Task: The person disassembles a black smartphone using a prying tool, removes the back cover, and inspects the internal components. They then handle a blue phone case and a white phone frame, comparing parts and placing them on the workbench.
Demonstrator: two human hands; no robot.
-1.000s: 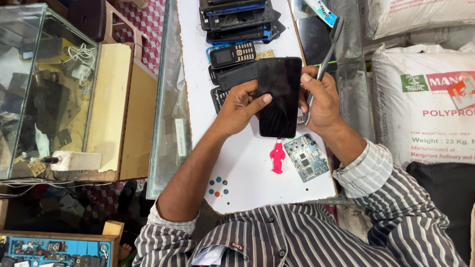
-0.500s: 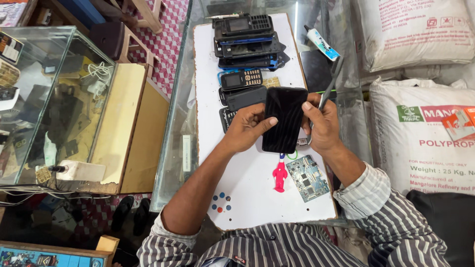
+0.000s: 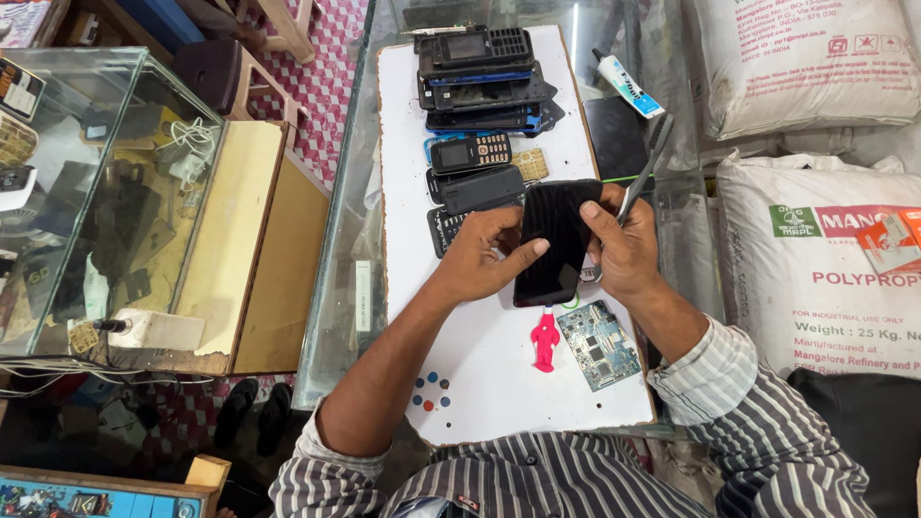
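Compared with a second earlier, the black smartphone (image 3: 556, 245) remains pinched between left hand (image 3: 484, 257) and right hand (image 3: 624, 251) above the white counter (image 3: 499, 374), now tilted, the right also gripping metal tweezers (image 3: 645, 171), suggesting inspection continues.

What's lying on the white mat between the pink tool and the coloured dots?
Nothing: in the head view, the white mat is bare between the pink tool and the coloured dots.
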